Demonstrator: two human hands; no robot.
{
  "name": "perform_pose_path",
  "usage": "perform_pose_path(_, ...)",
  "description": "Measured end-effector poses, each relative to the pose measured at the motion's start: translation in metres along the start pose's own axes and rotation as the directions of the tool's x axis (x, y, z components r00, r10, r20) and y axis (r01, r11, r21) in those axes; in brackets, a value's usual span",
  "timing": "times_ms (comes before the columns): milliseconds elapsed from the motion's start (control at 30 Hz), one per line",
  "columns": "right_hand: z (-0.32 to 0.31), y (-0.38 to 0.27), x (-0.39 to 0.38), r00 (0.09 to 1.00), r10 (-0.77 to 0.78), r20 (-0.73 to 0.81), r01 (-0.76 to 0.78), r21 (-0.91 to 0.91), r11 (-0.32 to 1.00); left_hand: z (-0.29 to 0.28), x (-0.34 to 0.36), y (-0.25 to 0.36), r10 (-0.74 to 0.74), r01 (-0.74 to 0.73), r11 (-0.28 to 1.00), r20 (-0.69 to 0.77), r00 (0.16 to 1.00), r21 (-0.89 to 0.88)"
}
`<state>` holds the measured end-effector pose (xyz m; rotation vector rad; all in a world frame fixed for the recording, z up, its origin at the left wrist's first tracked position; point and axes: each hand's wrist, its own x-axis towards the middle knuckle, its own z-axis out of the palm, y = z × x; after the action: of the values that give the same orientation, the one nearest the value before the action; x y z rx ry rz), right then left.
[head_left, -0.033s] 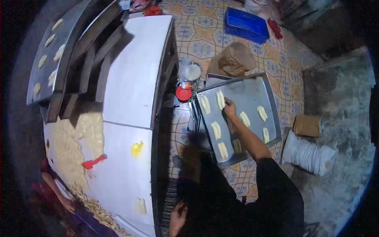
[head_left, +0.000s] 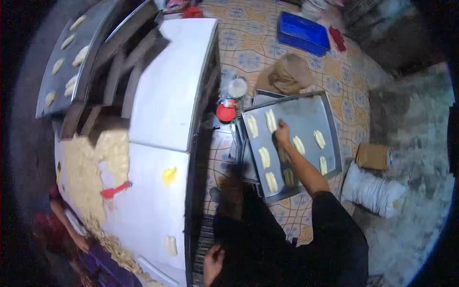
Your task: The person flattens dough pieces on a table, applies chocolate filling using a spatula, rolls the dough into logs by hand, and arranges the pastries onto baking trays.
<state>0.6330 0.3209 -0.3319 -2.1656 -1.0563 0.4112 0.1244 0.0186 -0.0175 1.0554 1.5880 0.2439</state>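
My right hand (head_left: 283, 131) is over a grey metal tray (head_left: 306, 106), just right of a pale strip of dough (head_left: 271, 120). A small gap separates hand and dough. Its fingers are loosely bent, one stands apart, and I see nothing in them. Several more dough strips lie spaced out on the tray, among them one (head_left: 298, 145) beside my wrist. My forearm hides part of the tray. Low in the view, my left hand (head_left: 213, 262) hangs near my dark clothing, fingers loosely spread and holding nothing.
On the white table (head_left: 167, 105) at left lie a dough sheet (head_left: 79, 165), a red scraper (head_left: 115, 190), a yellow lump (head_left: 169, 176) and a dough piece (head_left: 170, 245). Another person's arm (head_left: 71, 229) is at its far left. A blue crate (head_left: 303, 32) and a white sack (head_left: 373, 190) stand on the floor.
My right hand has come slightly away from the dough strip, which stays on the tray. The whole view has shifted a little; my left hand stays low beside me.
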Motion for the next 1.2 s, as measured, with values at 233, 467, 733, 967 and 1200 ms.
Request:
perform_pose_path(233,-0.071,-0.305,-0.202,0.697,-0.525,0.488,0.249,0.521,0.816,-0.048,-0.055,-0.058,-0.202,-0.318,0.859,-0.836,0.51,-0.401)
perform_pose_path(467,-0.007,-0.442,-0.391,-0.566,-0.796,0.215,0.389,0.921,-0.028,-0.076,-0.023,-0.072,-0.004,-0.139,0.983,-0.769,0.639,-0.121)
perform_pose_path(733,0.037,-0.42,-0.425,-0.49,-0.815,0.311,0.077,0.946,0.315,-0.146,-0.033,-0.027,-0.161,-0.213,0.731,-0.468,0.869,-0.648)
perform_pose_path(967,-0.077,-0.314,-0.31,-0.169,-0.387,0.907,-0.936,-0.025,0.35,-0.128,0.033,-0.024,0.158,-0.464,0.88,-0.86,0.486,-0.101)
perform_pose_path(1200,-0.068,-0.102,-0.091,0.88,0.176,0.442,-0.394,0.469,0.79,-0.075,0.086,-0.011,0.46,0.415,0.547,-0.675,0.576,0.727)
